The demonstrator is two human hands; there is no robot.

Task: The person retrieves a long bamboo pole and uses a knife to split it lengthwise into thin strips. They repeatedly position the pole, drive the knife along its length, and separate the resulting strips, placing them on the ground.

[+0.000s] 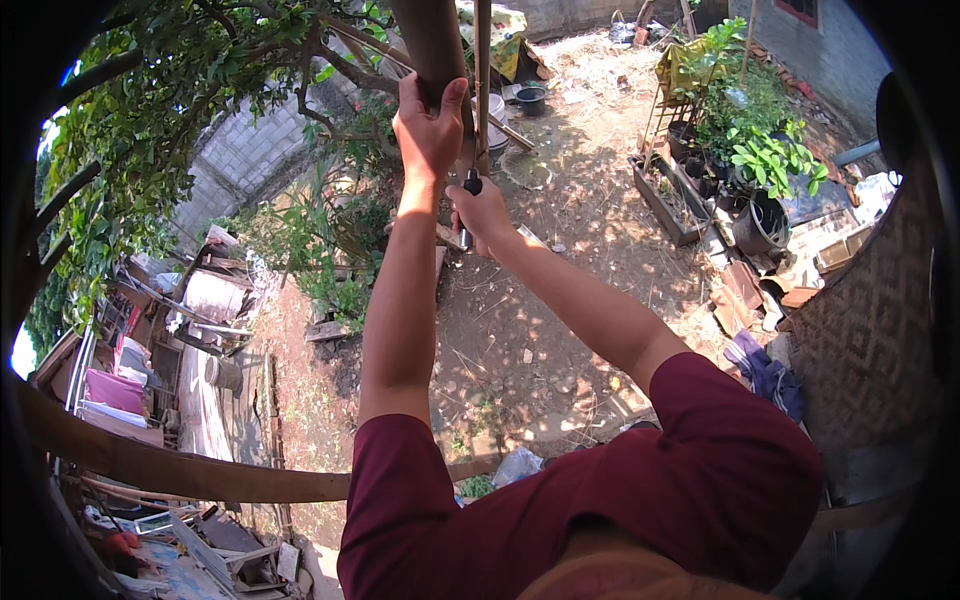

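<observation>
My left hand (pixel 428 135) is closed round a thick brown wooden pole (pixel 432 40) at the top middle, its thumb pointing up along the wood. Just below and to the right, my right hand (pixel 482 213) is closed on a tool with a black handle (pixel 472 183). A bit of shiny metal shows beneath that fist. A thin straight length (pixel 482 70) runs upward from above the right hand, beside the pole; whether it belongs to the tool I cannot tell. Both arms reach forward, away from my body.
Leafy tree branches (pixel 200 130) hang at the upper left. A curved wooden rail (pixel 200 470) crosses below me. On the ground far down stand potted plants (pixel 760 160), a long planter (pixel 665 205) and a dark basin (pixel 531 99). A woven panel (pixel 870 320) rises at the right.
</observation>
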